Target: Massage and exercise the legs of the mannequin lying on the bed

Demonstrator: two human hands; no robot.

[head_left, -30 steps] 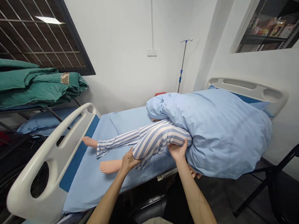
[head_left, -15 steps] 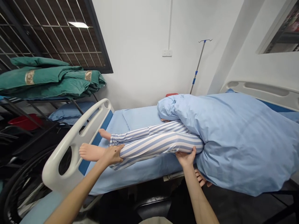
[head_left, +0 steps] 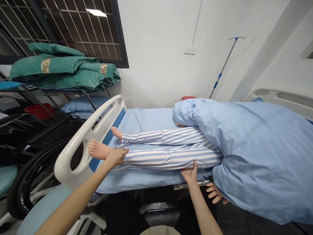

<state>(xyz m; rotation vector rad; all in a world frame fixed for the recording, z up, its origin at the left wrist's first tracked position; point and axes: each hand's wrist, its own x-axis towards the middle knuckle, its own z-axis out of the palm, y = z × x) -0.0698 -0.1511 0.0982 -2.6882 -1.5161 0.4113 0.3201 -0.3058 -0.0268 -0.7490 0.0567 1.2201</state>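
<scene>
A figure that looks like a care manikin lies on the bed, its near leg and far leg in blue-and-white striped trousers. My left hand is closed over the near leg at the ankle, just above the bare foot. Under the same leg, around the back of the knee or lower thigh, my right hand grips with its thumb up the side; its other fingers are partly hidden. The near leg lies almost straight. A light blue quilt covers the upper body. The manikin's hand hangs out below the quilt.
The bed's white footboard stands left of the feet. A wheelchair wheel is beside it. Green folded covers lie on a rack under the window. An IV pole rises behind the bed, near a red object.
The near leg's raised, bent knee has come down, and the leg now lies flatter. Both my hands have stayed on it. The view has shifted, with the scene's left side showing more.
</scene>
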